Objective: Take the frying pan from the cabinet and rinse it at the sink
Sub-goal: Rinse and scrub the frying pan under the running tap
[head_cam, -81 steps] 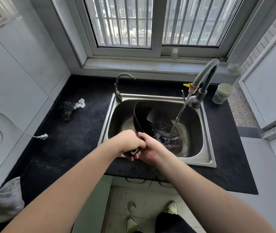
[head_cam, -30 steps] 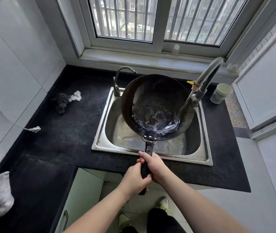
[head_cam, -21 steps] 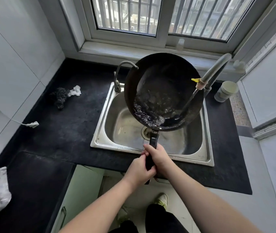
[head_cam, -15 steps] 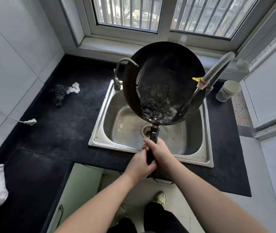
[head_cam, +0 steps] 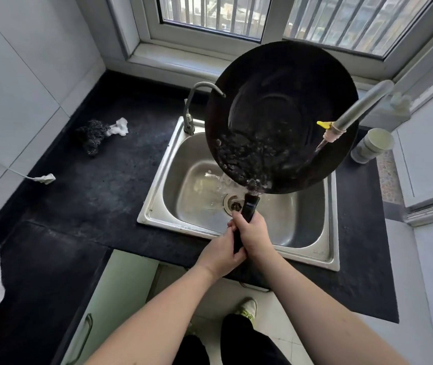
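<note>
One dark surface (head_cam: 83,196) fills the scene under a barred window (head_cam: 283,19), and set into it sits the steel sink (head_cam: 302,233), drain (head_cam: 232,204) showing at the bottom. Above the sink hangs the frying pan (head_cam: 281,111), big, black, tipped steeply toward the person so its inside faces the camera, and water spills off its low edge by the handle, splashing into the basin! A stream from the main faucet (head_cam: 363,106), the grey spout with the yellow clip, hits the pan's right side. A thinner curved tap (head_cam: 197,101) stands at the sink's back-left corner, its tip just beside the pan's rim. Both hands are clenched around the black handle (head_cam: 248,212): the right hand (head_cam: 253,235) grasps higher up, the left hand (head_cam: 222,254) wraps just below it, the two touching. Over on the right, a pale cup (head_cam: 373,144) stands near the faucet. Left of the sink, a dark scrubber (head_cam: 92,135) lies against a white scrap (head_cam: 119,126), and a white plug (head_cam: 44,178) rests nearer the wall.
</note>
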`<state>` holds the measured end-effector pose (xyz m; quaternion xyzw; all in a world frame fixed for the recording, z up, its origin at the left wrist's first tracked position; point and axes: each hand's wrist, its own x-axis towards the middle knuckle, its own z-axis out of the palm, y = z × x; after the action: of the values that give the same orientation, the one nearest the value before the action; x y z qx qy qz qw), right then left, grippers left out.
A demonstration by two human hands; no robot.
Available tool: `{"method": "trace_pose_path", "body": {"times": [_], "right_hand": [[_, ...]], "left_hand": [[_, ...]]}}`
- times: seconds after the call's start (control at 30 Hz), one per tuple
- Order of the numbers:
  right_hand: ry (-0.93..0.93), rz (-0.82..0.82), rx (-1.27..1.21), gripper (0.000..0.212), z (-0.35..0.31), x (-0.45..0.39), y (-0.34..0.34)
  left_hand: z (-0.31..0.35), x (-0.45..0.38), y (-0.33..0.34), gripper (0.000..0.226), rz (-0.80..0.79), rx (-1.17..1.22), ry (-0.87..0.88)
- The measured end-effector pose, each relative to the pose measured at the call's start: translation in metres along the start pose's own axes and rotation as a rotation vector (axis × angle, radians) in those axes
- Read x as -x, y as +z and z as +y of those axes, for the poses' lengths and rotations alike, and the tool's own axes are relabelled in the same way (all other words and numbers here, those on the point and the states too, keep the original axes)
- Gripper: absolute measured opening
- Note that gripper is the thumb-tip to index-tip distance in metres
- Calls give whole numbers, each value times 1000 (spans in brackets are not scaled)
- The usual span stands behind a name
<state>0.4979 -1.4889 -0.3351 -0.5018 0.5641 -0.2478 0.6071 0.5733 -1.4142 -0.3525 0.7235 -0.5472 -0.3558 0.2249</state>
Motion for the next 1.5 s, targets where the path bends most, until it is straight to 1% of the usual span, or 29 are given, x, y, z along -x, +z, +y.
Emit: {"method": "trace_pose_path", "body": {"times": [0.1, 0.2, 0.27, 0.47, 0.63, 0.73, 0.8, 0.9, 1.07, 1.1, 1.2, 1.27, 1.37, 1.43, 1.5], "right_hand": [[-18, 55, 63, 11, 0, 1, -1], [-38, 101, 117, 12, -2, 3, -5], [-40, 110, 153, 12, -2, 5, -8], [-7, 129, 244, 15, 2, 9, -13], [50, 72, 155, 16, 3, 17, -17], [54, 13, 156, 18, 1, 21, -15], [65, -20, 120, 19, 0, 23, -10], [94, -43, 47, 27, -5, 27, 0], [212, -71, -174, 32, -7, 36, 21], [237, -82, -217, 32, -7, 39, 24], [328, -130, -284, 33, -9, 49, 33], [396, -162, -285, 34, -10, 56, 39], [469, -219, -332, 35, -13, 66, 48], [477, -265, -427, 40, -15, 72, 53], [488, -320, -549, 50, -16, 73, 57]], "left_hand": [[2, -2, 0, 53, -20, 12, -2], [6, -3, 2, 56, -44, 29, 2], [10, -2, 3, 59, -62, 51, 10], [17, 7, 6, 55, -82, 164, 19], [22, 18, 5, 54, -68, 257, -11], [23, 26, 1, 52, -25, 284, -42], [23, 31, -6, 49, -14, 289, -58], [24, 39, -20, 48, -28, 277, -93], [27, 56, -49, 63, -16, 196, -117], [26, 60, -53, 63, -27, 191, -130], [27, 70, -69, 49, -64, 188, -179], [26, 74, -80, 48, -79, 169, -196], [26, 80, -96, 41, -105, 97, -207], [29, 82, -106, 47, -143, 117, -217], [34, 82, -113, 58, -146, 47, -222]]}}
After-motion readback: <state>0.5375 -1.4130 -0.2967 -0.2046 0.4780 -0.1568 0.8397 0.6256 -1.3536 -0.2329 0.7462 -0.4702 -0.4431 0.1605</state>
